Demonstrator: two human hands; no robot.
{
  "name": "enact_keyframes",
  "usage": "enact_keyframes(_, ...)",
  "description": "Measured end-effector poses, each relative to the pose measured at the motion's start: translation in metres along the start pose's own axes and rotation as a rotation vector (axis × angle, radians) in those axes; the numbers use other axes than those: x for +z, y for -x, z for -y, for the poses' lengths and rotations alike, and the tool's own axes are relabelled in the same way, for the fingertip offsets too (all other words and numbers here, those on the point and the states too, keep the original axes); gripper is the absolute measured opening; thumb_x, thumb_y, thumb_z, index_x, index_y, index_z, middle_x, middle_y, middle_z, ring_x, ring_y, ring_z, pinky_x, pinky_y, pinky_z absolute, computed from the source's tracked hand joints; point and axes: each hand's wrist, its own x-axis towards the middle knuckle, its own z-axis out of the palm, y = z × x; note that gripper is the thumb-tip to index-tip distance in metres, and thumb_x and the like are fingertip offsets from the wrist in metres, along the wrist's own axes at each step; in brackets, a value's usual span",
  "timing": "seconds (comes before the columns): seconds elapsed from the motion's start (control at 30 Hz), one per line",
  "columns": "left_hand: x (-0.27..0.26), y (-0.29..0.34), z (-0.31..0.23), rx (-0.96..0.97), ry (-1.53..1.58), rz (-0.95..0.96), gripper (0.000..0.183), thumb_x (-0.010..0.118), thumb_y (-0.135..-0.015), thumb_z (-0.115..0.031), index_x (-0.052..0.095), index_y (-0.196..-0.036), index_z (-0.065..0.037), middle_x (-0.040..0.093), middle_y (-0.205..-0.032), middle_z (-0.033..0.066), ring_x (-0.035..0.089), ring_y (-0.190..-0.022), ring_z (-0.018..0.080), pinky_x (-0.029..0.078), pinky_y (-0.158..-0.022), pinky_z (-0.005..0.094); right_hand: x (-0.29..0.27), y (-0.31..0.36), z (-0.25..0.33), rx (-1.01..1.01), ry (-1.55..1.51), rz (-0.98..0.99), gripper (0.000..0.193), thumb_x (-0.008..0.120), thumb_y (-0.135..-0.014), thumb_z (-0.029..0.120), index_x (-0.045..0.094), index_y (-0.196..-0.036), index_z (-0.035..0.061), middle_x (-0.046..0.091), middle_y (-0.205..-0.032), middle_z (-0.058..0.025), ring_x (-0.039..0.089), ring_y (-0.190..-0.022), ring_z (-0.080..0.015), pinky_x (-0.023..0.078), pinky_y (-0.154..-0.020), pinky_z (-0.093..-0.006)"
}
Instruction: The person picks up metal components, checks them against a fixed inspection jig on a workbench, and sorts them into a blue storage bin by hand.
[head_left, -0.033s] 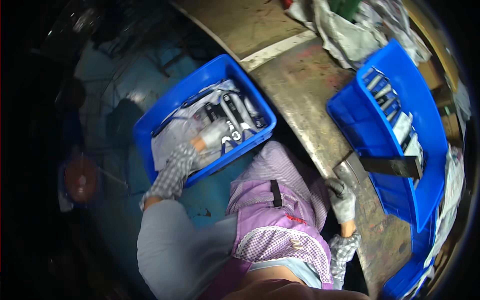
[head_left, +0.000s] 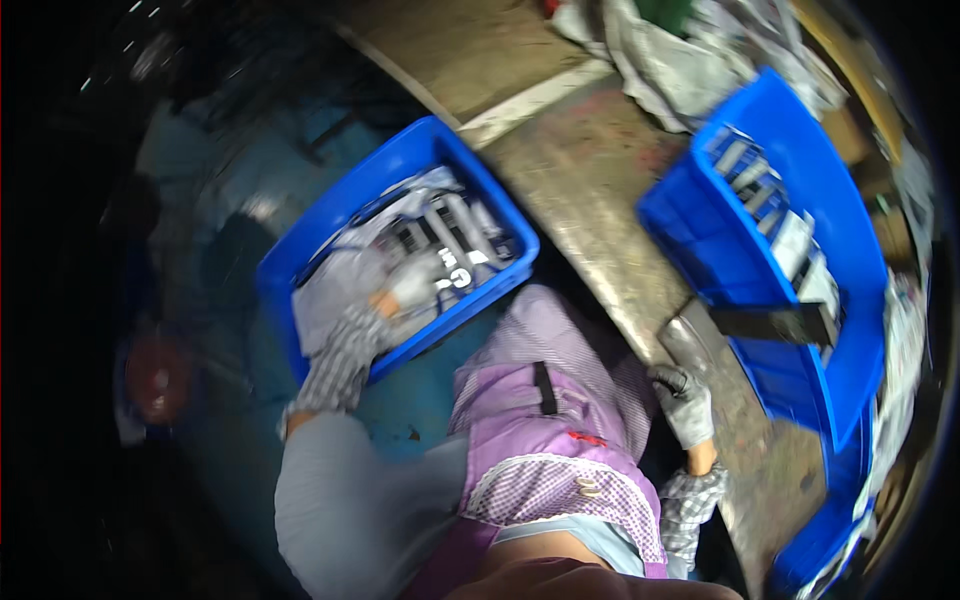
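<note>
Both gloved: L hand (head_left: 412,282) in blue bin (head_left: 452,322), R hand (head_left: 687,410) nr bench (head_left: 575,185), can't tell fingers' spread/grip.

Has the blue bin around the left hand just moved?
No, not visibly: the blue bin keeps its place beside the bench; the whole view shifted leftward.

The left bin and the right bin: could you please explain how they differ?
Place: the left bin is beside the bench, while the right bin is on it.
Hands: the left hand is in the left bin; no hand is in the right bin.
Front: a dark bar crosses the right bin's near side in this view; none crosses the left bin.
Both are blue, open-topped and hold things.
</note>
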Motion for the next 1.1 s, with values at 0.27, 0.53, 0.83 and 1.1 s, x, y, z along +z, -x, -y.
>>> enact_keyframes(0.27,0.012,-0.014,-0.022,-0.57,-0.19,0.08,0.063,0.065,-0.093,-0.03,0.045,-0.147,-0.006,0.047,-0.148,0.0206,0.045,-0.135,0.0377,0.038,-0.112,0.0433,-0.278,-0.013,-0.072,0.438,0.081,-0.494,0.034,0.06,-0.097,0.027,0.07,-0.11,-0.0015,0.074,-0.093,-0.0093,0.062,-0.055,-0.0117,0.046,-0.05,-0.0266)
enact_keyframes(0.53,-0.043,-0.106,-0.139,-0.473,0.294,-0.355,0.033,0.058,-0.1,-0.025,0.068,-0.121,-0.002,0.07,-0.118,0.0188,0.069,-0.106,0.0334,0.054,-0.091,0.0391,-0.29,-0.1,-0.291,1.176,0.263,0.044,0.03,0.077,-0.087,0.026,0.075,-0.09,-0.0042,0.075,-0.087,-0.0177,0.074,-0.073,-0.0286,0.06,-0.066,-0.0414)
enact_keyframes(0.83,-0.039,-0.188,-0.293,0.215,0.328,-0.408,0.023,0.072,-0.09,-0.014,0.071,-0.111,-0.008,0.074,-0.096,0.0128,0.072,-0.084,0.0301,0.058,-0.073,0.0376,-0.291,-0.099,-0.301,0.88,0.744,0.044,0.068,0.07,-0.082,0.055,0.071,-0.113,-0.0057,0.072,-0.109,-0.0215,0.071,-0.099,-0.0327,0.055,-0.086,-0.0386)
enact_keyframes(1.1,-0.043,-0.195,-0.334,0.447,0.318,-0.126,0.024,0.068,-0.091,-0.019,0.068,-0.113,-0.009,0.072,-0.09,0.0126,0.07,-0.08,0.0327,0.056,-0.07,0.0418,-0.314,-0.069,-0.156,0.787,0.804,-0.37,0.059,0.069,-0.077,0.053,0.075,-0.107,0.0028,0.074,-0.1,-0.0192,0.072,-0.097,-0.0327,0.056,-0.083,-0.0389)
